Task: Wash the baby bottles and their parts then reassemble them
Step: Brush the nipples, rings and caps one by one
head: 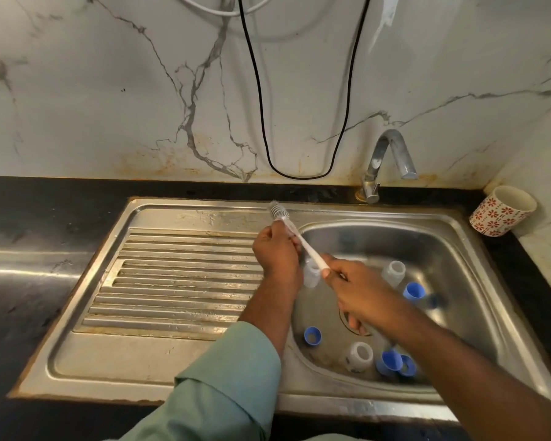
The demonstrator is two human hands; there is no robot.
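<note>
In the sink (452, 237), three clear bottles (393, 272) and four blue rings (312, 335) are seen; one brush (295, 233) is gripped by the left hand (275, 249) and the right hand (353, 284)

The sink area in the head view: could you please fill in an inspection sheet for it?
Surface: steel sink with ribbed drainboard, set in a dark counter.
Job's things: three clear bottles and blue caps in the basin; bottle brush.
Clutter: patterned cup on the counter corner.
Hands: left hand grips near the bristles; right hand holds the handle end.
Cables: black cable looped on the wall; white cable above.
Surroundings: stained marble wall; tap, no water seen.
</note>
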